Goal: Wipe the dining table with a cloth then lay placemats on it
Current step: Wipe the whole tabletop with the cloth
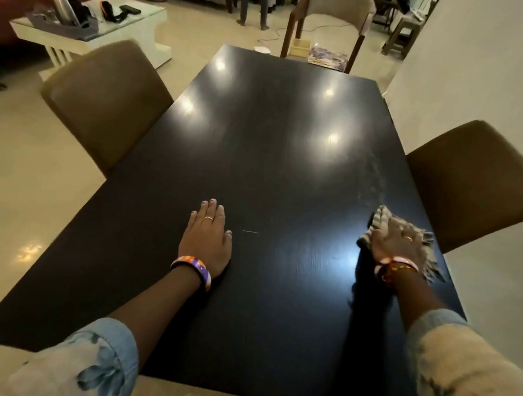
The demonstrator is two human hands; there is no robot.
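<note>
A dark glossy dining table [271, 156] fills the middle of the view. My left hand [207, 237] lies flat on it with straight fingers, near the front centre. My right hand [396, 239] presses a grey striped, fringed cloth [380, 217] onto the table close to its right edge; the hand is blurred, and the cloth sticks out past its fingers and wrist. A faint streak [373, 179] runs up the surface beyond the cloth. Stacked placemats [328, 58] with a purple print lie on the seat of the far chair.
Brown padded chairs stand at the table's left [105, 98] and right [479, 185]; a wood-armed chair [333, 17] sits at the far end with a small box [300, 47]. A white side table [90, 28] with a kettle is back left. A person's legs [253, 6] stand beyond.
</note>
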